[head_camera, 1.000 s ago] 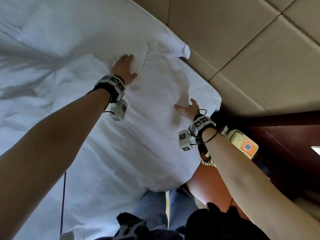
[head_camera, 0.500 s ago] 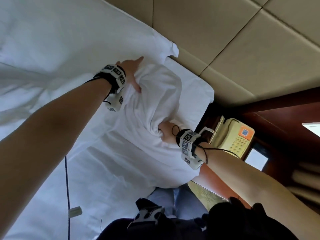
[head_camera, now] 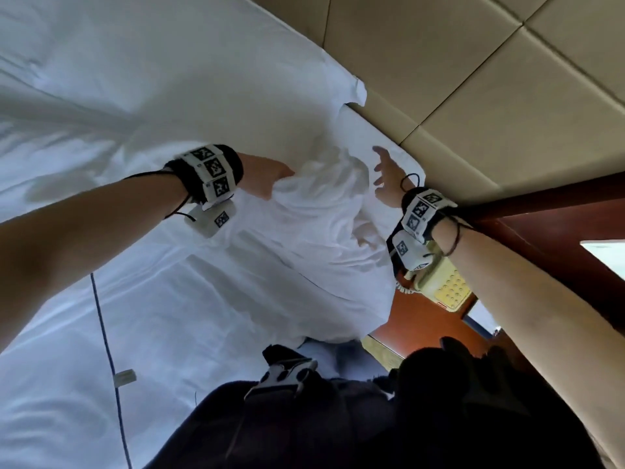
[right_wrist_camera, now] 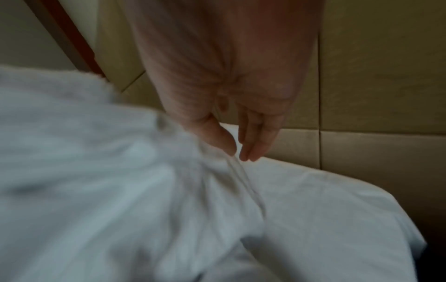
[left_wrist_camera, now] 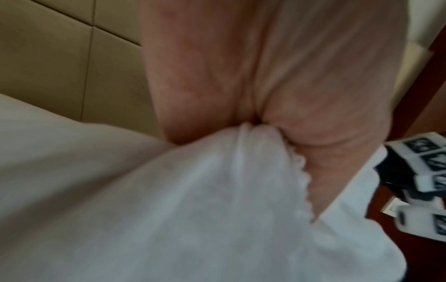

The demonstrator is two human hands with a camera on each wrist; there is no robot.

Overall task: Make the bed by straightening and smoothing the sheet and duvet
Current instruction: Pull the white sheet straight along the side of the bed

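The left hand (head_camera: pixel 267 177) grips a bunched fold of duvet (head_camera: pixel 324 204) near the bed's head corner, lifting it clear. The right hand (head_camera: pixel 389 181), fingers extended and holding nothing, reaches toward the sheet (head_camera: pixel 378 137) beneath.

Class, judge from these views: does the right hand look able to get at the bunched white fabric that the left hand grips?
Probably yes. The right hand, fingers straight, is just beside the bunched fabric that the left hand grips, and nothing lies between them.
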